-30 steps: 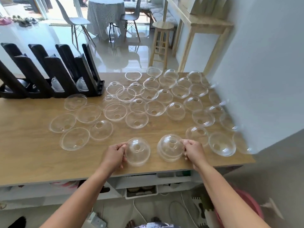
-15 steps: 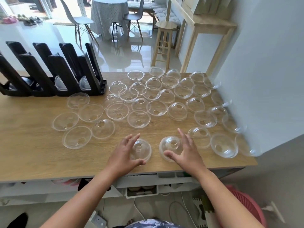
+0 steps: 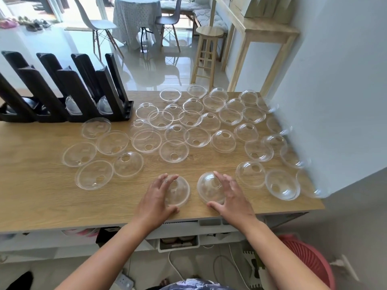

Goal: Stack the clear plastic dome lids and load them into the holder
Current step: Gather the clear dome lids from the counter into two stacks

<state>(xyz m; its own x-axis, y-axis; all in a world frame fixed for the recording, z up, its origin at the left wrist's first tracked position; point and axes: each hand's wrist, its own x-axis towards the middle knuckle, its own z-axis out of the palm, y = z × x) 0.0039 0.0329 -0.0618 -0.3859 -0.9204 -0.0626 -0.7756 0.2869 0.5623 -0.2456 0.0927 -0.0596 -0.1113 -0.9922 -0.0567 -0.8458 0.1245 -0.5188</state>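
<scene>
Resting spread, unclenched fingers on two dome lids at the table's (image 3: 52, 201) near edge: left hand (image 3: 155, 197) on left lid (image 3: 180, 191), right hand (image 3: 232, 195) on right lid (image 3: 207, 189), likely steadying both for stacking; holder (image 3: 69, 91) back-left.

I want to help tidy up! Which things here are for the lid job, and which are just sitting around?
For the job:
dome lids
black holder
left hand
right hand

Just around:
wooden stool
red basket
chairs
</scene>
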